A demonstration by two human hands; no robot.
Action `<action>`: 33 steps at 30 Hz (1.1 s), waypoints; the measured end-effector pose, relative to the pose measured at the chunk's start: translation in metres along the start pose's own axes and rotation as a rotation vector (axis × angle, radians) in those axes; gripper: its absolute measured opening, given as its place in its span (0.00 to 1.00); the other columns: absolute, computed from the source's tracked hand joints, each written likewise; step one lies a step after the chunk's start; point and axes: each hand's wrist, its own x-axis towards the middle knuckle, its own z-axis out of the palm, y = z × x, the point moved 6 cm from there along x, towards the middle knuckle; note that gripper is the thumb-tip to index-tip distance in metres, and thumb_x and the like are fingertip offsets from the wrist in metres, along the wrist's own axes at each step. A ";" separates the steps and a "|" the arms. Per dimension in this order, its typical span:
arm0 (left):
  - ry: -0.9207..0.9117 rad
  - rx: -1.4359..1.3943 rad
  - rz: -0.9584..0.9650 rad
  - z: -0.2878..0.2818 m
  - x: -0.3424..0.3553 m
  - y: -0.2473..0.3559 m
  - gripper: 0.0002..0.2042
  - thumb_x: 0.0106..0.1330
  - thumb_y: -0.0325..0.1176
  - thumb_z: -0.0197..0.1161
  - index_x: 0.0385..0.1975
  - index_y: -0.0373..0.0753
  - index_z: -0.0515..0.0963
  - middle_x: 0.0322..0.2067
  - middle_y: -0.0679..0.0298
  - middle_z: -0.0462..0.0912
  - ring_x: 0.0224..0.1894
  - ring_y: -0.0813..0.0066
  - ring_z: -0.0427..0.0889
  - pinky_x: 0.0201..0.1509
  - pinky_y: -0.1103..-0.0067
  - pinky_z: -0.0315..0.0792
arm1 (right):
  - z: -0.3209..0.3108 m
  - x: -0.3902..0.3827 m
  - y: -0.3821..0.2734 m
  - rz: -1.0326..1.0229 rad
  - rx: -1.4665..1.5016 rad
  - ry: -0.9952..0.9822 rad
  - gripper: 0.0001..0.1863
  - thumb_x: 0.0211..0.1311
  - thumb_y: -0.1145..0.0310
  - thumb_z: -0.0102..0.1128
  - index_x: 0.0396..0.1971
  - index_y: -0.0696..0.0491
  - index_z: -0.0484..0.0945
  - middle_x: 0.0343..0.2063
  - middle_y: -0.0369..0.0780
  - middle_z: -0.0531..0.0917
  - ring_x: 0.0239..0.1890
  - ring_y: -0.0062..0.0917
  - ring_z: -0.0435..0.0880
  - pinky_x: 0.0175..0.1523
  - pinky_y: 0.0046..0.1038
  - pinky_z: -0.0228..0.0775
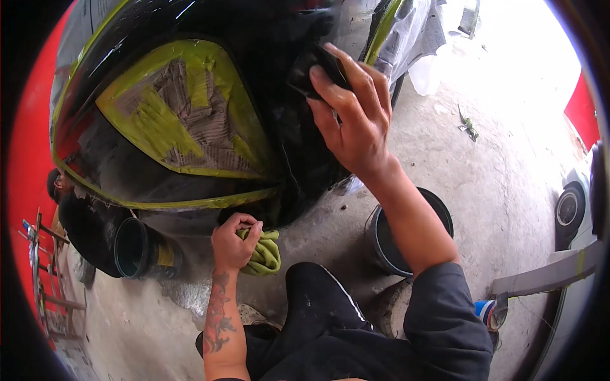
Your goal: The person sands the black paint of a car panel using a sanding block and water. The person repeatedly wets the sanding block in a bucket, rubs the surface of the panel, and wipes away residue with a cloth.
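Observation:
A glossy black car body panel [298,146] curves in front of me. On it, a masked opening [190,120] is covered with newspaper and yellow-green tape. My right hand [356,114] grips a black block [304,73], which looks like a sanding block, against the upper right of the panel. Its underside is hidden. My left hand [234,242] is closed on a bunched green cloth [262,255], just below the panel's lower edge. Wet-looking streaks show on the paint.
A dark bucket [376,238] stands on the concrete floor [318,238] under my right forearm. Another bucket [149,251] is at the left, beside a crouching person in black [95,232]. A silver car [581,213] stands at the far right, a metal rack [47,273] far left.

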 end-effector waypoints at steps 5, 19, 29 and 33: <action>-0.010 -0.048 -0.018 0.002 0.001 -0.003 0.09 0.61 0.36 0.73 0.31 0.38 0.83 0.26 0.63 0.88 0.31 0.72 0.89 0.37 0.78 0.78 | 0.014 0.021 0.012 -0.067 0.036 0.004 0.21 0.55 0.76 0.73 0.51 0.51 0.84 0.54 0.45 0.84 0.47 0.40 0.82 0.53 0.35 0.75; 0.006 0.306 0.515 -0.024 0.013 0.131 0.24 0.57 0.36 0.73 0.56 0.48 0.82 0.21 0.66 0.84 0.23 0.63 0.85 0.29 0.70 0.78 | -0.096 -0.169 -0.011 0.938 0.205 -0.253 0.21 0.65 0.78 0.63 0.58 0.59 0.76 0.46 0.39 0.80 0.44 0.22 0.79 0.51 0.25 0.73; 0.135 1.401 0.502 -0.060 0.079 0.319 0.42 0.59 0.44 0.65 0.78 0.53 0.59 0.17 0.65 0.82 0.18 0.64 0.82 0.30 0.67 0.80 | -0.173 -0.256 -0.029 1.490 0.181 -0.365 0.19 0.66 0.77 0.64 0.57 0.58 0.78 0.44 0.35 0.82 0.41 0.14 0.80 0.43 0.18 0.74; 0.057 1.301 0.589 -0.052 0.086 0.309 0.43 0.59 0.39 0.66 0.78 0.54 0.58 0.14 0.64 0.79 0.17 0.65 0.81 0.29 0.70 0.79 | -0.179 -0.255 -0.023 1.416 0.150 -0.387 0.19 0.68 0.75 0.63 0.57 0.57 0.77 0.44 0.33 0.81 0.34 0.11 0.77 0.38 0.15 0.70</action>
